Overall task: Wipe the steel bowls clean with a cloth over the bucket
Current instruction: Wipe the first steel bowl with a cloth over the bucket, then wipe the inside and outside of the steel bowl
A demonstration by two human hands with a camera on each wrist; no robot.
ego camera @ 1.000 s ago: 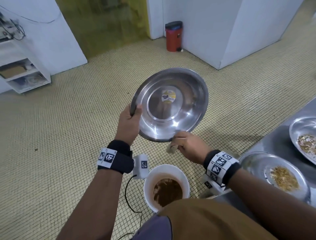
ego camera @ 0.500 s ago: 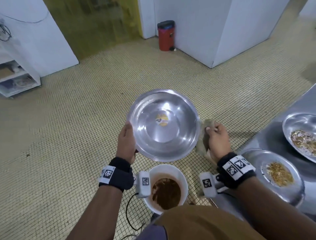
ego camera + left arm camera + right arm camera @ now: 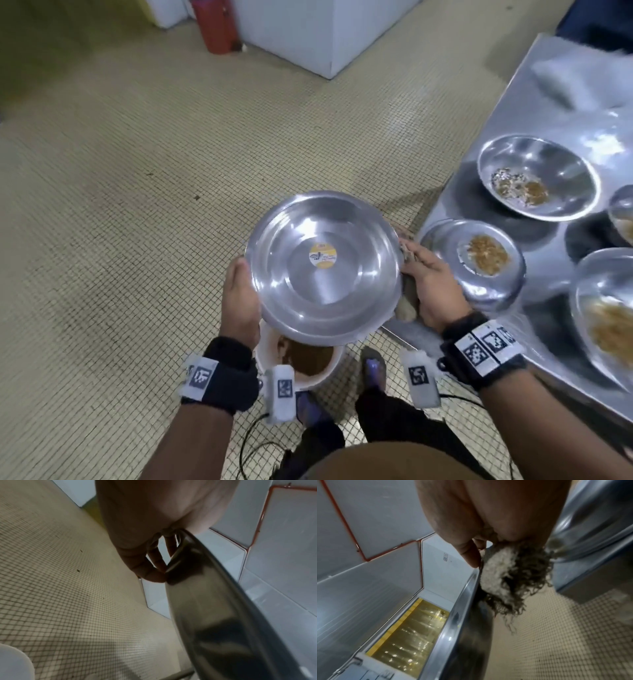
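At centre frame above the bucket, the wiped bowl is now lying flatter and lower, left hand gripping its rim, right hand clutching the cloth against its edge, suggesting set-down on the bench next.

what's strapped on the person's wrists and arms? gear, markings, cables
Left hand and right hand are bare, forearms uncovered. Each wrist wears a black band with white square-code tags, plus a white camera pod carrying another tag; thin black cables trail away.
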